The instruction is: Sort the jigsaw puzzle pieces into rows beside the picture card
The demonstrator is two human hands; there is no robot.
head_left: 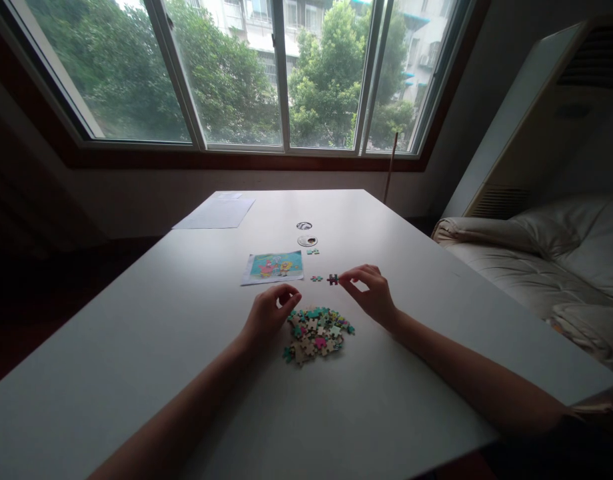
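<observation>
My right hand (370, 293) pinches a dark jigsaw puzzle piece (332, 280) between thumb and fingertips, low over the table. Just left of that piece lies a small teal and pink puzzle piece (316, 279). My left hand (272, 309) is curled, thumb and fingertips close together, at the upper left edge of a pile of puzzle pieces (314, 333); anything between its fingertips is too small to make out. The pile mixes teal, pink and plain-backed pieces. Beyond my left hand a picture sheet (276, 265) with colourful cartoon figures lies flat.
Farther along the white table (186, 320) lie another teal piece or joined pieces (313, 251) and two round flat objects, a nearer one (307, 241) and a farther one (304, 226). White paper (216, 212) rests at the far left corner. A sofa (526, 253) stands right of the table.
</observation>
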